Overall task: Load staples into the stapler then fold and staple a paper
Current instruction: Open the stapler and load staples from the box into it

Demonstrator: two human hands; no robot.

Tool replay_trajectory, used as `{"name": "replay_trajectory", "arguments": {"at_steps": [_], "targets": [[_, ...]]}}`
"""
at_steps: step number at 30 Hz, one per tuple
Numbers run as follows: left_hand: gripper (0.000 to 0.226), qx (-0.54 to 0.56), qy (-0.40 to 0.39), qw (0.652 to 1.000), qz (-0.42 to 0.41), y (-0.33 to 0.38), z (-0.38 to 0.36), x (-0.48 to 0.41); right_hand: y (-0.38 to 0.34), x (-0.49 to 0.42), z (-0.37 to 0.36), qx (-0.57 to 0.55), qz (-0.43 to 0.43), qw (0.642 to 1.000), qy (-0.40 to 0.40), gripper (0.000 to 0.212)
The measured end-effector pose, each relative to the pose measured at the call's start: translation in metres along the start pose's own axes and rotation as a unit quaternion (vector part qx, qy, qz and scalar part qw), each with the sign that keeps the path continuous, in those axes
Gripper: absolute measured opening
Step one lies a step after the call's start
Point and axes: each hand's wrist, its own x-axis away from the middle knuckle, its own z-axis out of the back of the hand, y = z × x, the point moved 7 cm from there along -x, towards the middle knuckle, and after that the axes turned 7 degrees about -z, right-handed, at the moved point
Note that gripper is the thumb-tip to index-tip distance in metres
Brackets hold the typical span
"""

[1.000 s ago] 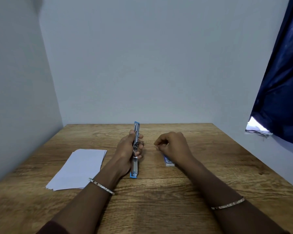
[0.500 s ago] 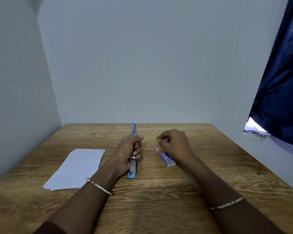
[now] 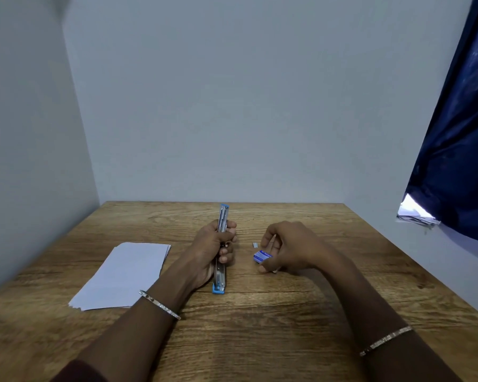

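A blue and silver stapler [image 3: 220, 279] lies flipped open in a long line on the wooden table [image 3: 260, 326]. My left hand [image 3: 210, 249] grips it around the middle, with the top arm sticking out past my fingers. My right hand [image 3: 287, 246] curls over a small blue and white staple box [image 3: 260, 256] and pinches it between thumb and fingers. A tiny strip of staples [image 3: 255, 245] lies on the table between the two hands. A stack of white paper [image 3: 124, 274] rests flat to the left.
Grey walls close in the table on the left, back and right. A dark blue curtain [image 3: 458, 161] hangs at the upper right with some papers [image 3: 414, 215] below its edge. Each wrist wears a thin bracelet.
My right hand has dropped down onto the staple box and taken hold of it. The left hand keeps its grip on the open stapler, which has barely shifted.
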Motion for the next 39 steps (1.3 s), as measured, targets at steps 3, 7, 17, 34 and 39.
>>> {"name": "replay_trajectory", "arguments": {"at_steps": [3, 7, 17, 34, 39], "targets": [[0.012, -0.014, -0.011, 1.000, -0.008, 0.000, -0.002, 0.001, -0.003, 0.001, 0.011, -0.023, 0.024, 0.994, 0.107, 0.036], [0.012, -0.024, -0.023, 0.999, -0.029, 0.001, -0.003, 0.003, -0.016, 0.003, 0.018, -0.113, 0.088, 0.970, 0.198, 0.025], [0.027, -0.025, -0.048, 0.997, -0.056, 0.005, -0.002, 0.005, -0.014, 0.005, 0.015, -0.198, 0.081, 0.944, 0.252, 0.028], [0.019, -0.024, 0.064, 0.995, -0.069, 0.006, 0.017, 0.000, -0.023, 0.007, 0.007, -0.293, 0.110, 0.916, 0.251, 0.039], [0.018, -0.008, 0.067, 0.997, -0.035, 0.001, 0.013, -0.002, -0.020, 0.004, 0.008, -0.296, 0.096, 0.914, 0.259, 0.033]]}}
